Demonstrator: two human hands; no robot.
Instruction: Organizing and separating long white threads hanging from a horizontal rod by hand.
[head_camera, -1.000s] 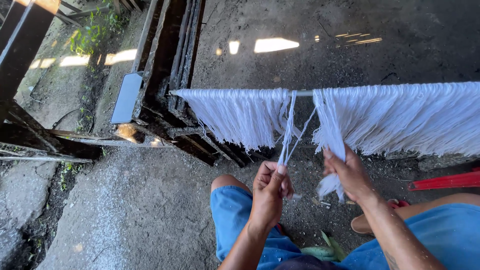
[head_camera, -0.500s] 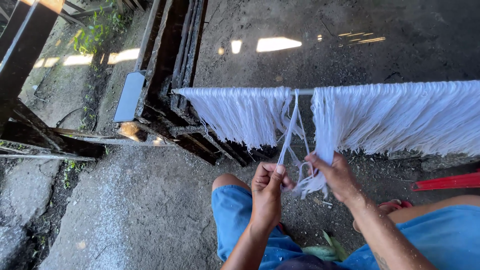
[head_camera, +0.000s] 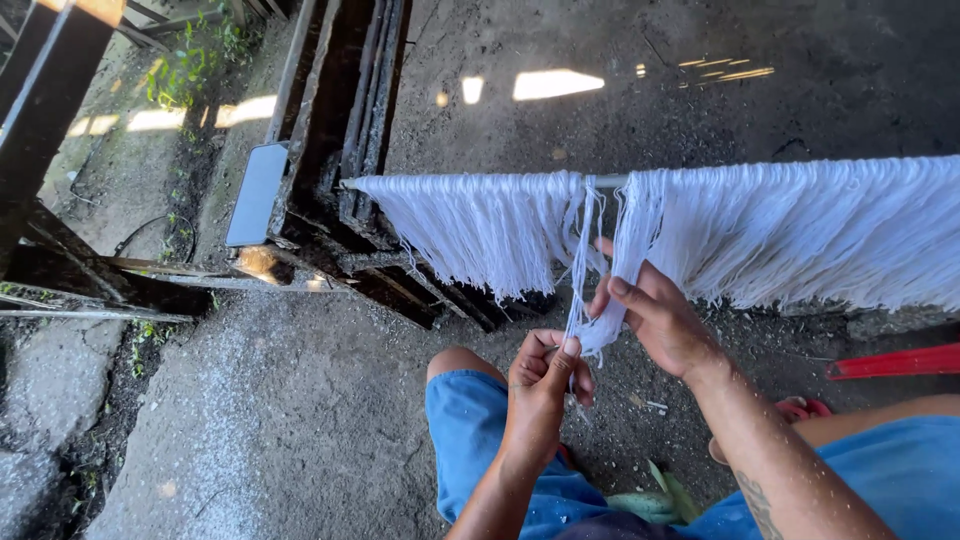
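Strands (head_camera: 585, 300) of white fibre hang from rod (head_camera: 610, 181); left hand (head_camera: 540, 390) pinches their lower ends, right hand (head_camera: 660, 320) grips them higher up. Best w/ steady tension, strands kept apart from neighbouring fringe (head_camera: 480, 225).

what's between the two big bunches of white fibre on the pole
In the head view, a thin bundle of white strands hangs in the gap on the pole, pinched below by the left hand and right hand.

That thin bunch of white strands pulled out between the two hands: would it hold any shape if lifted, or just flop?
The thin bunch of white strands would probably flop: it hangs limp from the horizontal rod and bends where the right hand and left hand pinch it. It looks light, since fingertips alone hold it. Loose ends suggest it may tangle or fray easily.
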